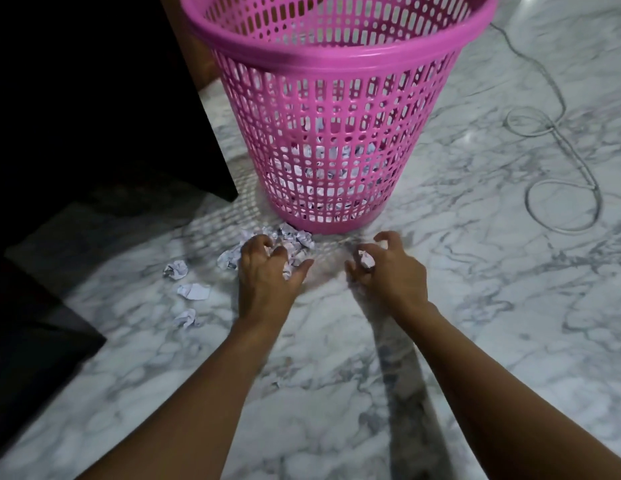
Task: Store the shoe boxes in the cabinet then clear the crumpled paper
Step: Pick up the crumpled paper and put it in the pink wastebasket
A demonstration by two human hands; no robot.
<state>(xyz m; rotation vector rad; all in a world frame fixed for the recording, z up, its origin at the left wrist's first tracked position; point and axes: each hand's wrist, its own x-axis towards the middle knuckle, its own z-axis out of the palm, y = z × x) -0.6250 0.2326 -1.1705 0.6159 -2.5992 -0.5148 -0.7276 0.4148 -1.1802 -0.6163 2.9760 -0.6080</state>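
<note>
Hands reach the marble floor (475, 306) just near of the pink basket (337, 133): left hand (267, 271) claws into the crumpled paper pile (291, 237); right hand (388, 268) curls around one paper ball (366, 259).

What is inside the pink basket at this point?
Through the holes of the pink basket, white crumpled paper shows piled in the lower part. How many pieces cannot be counted through the mesh, and the very bottom is hidden. More paper lies outside on the floor.
</note>
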